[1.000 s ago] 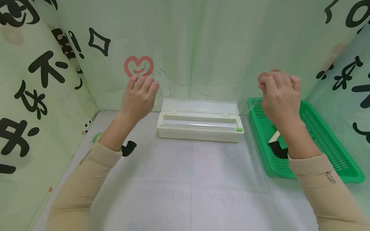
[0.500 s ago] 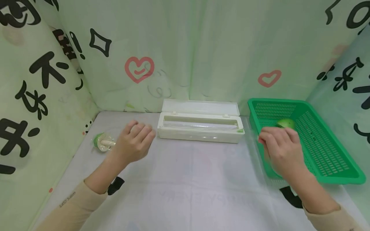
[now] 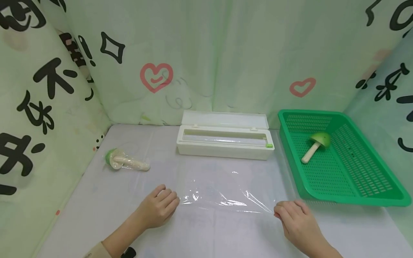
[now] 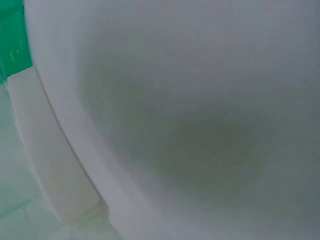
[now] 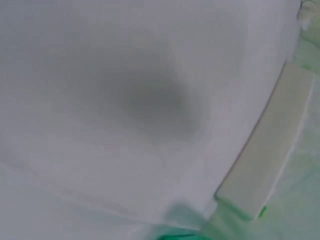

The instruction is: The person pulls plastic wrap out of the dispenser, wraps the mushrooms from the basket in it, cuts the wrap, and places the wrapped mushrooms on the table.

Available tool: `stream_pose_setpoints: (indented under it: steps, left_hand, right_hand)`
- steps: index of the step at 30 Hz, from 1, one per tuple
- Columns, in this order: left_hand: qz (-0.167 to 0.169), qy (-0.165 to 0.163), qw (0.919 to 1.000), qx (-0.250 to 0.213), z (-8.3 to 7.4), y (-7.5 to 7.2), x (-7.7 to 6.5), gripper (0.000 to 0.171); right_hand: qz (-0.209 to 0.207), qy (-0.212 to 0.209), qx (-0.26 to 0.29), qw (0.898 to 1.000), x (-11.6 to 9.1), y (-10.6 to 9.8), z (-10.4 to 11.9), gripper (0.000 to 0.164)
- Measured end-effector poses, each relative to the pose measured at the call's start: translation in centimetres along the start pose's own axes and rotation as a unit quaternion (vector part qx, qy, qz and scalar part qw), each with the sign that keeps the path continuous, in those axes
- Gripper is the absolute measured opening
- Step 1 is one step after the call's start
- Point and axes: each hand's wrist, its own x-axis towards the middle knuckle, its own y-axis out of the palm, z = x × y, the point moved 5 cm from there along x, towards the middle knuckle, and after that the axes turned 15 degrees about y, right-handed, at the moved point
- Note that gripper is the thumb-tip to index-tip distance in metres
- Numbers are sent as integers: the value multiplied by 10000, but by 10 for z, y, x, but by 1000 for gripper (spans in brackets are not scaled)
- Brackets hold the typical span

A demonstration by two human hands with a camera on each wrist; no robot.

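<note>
A clear sheet of plastic wrap (image 3: pixel 232 202) stretches between both hands, low over the white tabletop. My left hand (image 3: pixel 159 208) pinches its left end, and my right hand (image 3: pixel 298 224) pinches its right corner. Beyond the sheet stands the white wrap dispenser box (image 3: pixel 226 149), its lid raised and a roll inside. A toy mushroom with a green cap (image 3: pixel 127 160), covered in clear wrap, lies to the left. Another green-capped mushroom (image 3: pixel 319 141), unwrapped, lies in the green basket (image 3: pixel 364 200) on the right. Neither wrist view shows the hands; the dispenser box (image 4: pixel 52 145) shows at the edge there.
A pale green curtain (image 3: pixel 251 53) with printed hearts and lettering closes off the back and both sides. The white tablecloth (image 3: pixel 209 236) covers the table. The basket takes up the right side, close to the right hand.
Both hands have come down and toward the person, from raised in front of the curtain to near the table, with the wrap between them. The mushrooms, dispenser box and basket have stayed put.
</note>
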Motion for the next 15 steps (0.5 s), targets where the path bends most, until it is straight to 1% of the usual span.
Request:
stream_pose_setpoints:
  steps: [4,7,9,12,15]
  left_hand:
    - [373,77,9992,-114,-16,10,-7,31]
    - [638,207,9976,-155,-25,16,-12,35]
    - [815,308,9960,-178,-31,19,-15,38]
    - [1139,353,9924,-309,-38,26,-20,36]
    - [1474,323,9874,-474,-43,33,-23,26]
  right_hand:
    - [278,26,-48,9996,-22,12,-3,35]
    - [746,0,-217,9970,-37,23,-5,36]
    - [1234,-4,-358,9917,-45,30,-6,40]
    - [1985,39,-547,9786,-55,41,-7,46]
    - [2442,64,-698,9672,-62,49,-8,51]
